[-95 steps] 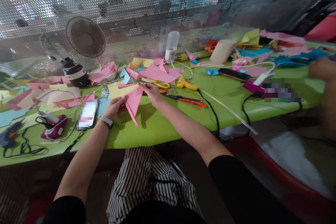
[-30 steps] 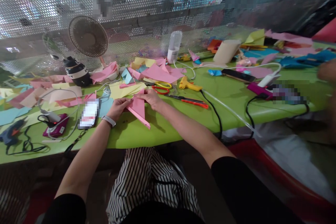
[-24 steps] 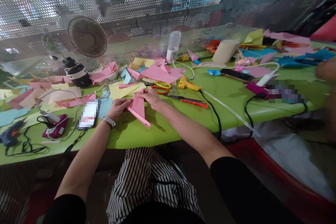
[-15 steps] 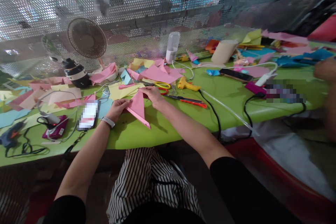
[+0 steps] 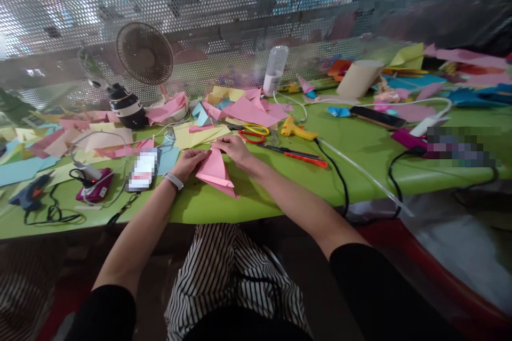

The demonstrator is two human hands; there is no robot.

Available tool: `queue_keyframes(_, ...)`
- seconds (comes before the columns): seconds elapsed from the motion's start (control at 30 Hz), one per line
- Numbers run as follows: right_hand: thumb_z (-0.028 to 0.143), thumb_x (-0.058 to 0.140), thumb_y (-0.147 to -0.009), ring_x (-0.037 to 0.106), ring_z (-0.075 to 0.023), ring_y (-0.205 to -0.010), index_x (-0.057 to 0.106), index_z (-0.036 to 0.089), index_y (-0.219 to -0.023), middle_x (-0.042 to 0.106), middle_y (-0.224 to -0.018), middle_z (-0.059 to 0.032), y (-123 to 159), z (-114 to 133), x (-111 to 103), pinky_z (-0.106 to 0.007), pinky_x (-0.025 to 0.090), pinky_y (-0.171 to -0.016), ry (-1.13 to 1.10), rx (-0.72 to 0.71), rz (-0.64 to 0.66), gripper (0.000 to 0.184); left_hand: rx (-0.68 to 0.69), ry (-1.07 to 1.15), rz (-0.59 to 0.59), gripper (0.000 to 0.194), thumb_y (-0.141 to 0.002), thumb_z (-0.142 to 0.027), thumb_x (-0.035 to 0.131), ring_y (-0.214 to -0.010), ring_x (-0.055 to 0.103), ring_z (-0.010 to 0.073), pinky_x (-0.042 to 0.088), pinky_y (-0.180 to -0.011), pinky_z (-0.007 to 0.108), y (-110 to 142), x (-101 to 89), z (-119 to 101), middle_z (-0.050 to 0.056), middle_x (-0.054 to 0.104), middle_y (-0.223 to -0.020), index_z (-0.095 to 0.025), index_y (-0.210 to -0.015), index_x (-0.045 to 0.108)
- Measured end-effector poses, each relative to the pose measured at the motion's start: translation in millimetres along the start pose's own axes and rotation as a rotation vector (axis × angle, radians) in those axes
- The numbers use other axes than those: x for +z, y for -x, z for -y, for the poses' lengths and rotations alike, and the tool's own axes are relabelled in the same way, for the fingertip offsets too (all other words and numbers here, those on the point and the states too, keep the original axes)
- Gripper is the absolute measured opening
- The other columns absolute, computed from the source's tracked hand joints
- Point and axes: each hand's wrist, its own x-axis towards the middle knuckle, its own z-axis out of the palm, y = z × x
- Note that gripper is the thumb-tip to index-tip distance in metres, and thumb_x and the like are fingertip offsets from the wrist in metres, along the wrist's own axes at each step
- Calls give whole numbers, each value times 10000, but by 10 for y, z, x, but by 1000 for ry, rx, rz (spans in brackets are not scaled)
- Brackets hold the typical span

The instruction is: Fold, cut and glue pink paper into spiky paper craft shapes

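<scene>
Both my hands pinch a folded sheet of pink paper (image 5: 216, 169) just above the table near its front edge. My left hand (image 5: 192, 163) is closed on the paper's left corner. Fingers of my right hand (image 5: 232, 150) are closed on its top edge. The paper widens downward, with folded layers showing along its lower edge. Just behind my hands lie yellow paper sheets (image 5: 196, 137) and scissors (image 5: 252, 135) with red and yellow handles. To the right of my right hand rests a craft knife (image 5: 306, 159) with a red-orange part.
A yellow glue gun (image 5: 298, 129) with its cord lies right of centre on the green table (image 5: 360, 170). Left are a phone (image 5: 143, 169), a purple power adapter (image 5: 95, 186) and a dark glue gun (image 5: 31, 192). Behind stand a fan (image 5: 144, 56), a black bottle (image 5: 127, 107) and paper piles (image 5: 252, 109).
The pink paper's lower part has opened, showing separate layers where it lay flat and pointed. My hands keep their grip. The whole view has shifted, so things appear further right.
</scene>
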Motion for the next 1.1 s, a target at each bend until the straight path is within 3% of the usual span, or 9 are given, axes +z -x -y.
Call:
queue_keyframes(0.23,395,804,-543,483,-111,-607,648,182,-540,595,-585,27,32,-4,24,-266,386,-626,-7,1,55,263,7,34,3,402,-605,-489,868,-432,391,61,218,-429,232,9,0,14,-17,553,-515,-140,-646,675)
queue_keyframes(0.53,389,800,-533,504,-126,-605,623,188,-490,600,-561,14,11,37,-39,-279,395,-626,15,1,-22,271,-33,-13,29,388,-586,-461,887,-420,391,49,224,-403,215,31,-7,-20,-18,549,-502,-132,-613,682)
queue_keyframes(0.7,406,794,-537,461,-115,-573,624,195,-505,584,-554,18,-65,71,-166,-275,354,-582,23,-27,-73,273,-106,14,48,379,-523,-444,918,-482,506,75,374,-427,198,13,-55,-12,4,623,-576,-141,-680,753)
queue_keyframes(0.83,388,785,-547,427,-106,-561,609,195,-507,547,-552,25,-136,69,-277,-278,325,-572,-1,-57,-131,265,-162,-8,78,396,-490,-430,936,-597,628,145,558,-594,274,11,-74,-33,29,673,-630,-148,-720,779)
queue_keyframes(1.1,373,786,-550,423,-101,-557,615,188,-518,558,-569,20,-139,89,-296,-277,315,-567,-19,-61,-116,254,-197,25,80,417,-449,-418,949,-625,669,161,600,-680,302,13,-99,-45,40,707,-664,-146,-718,784)
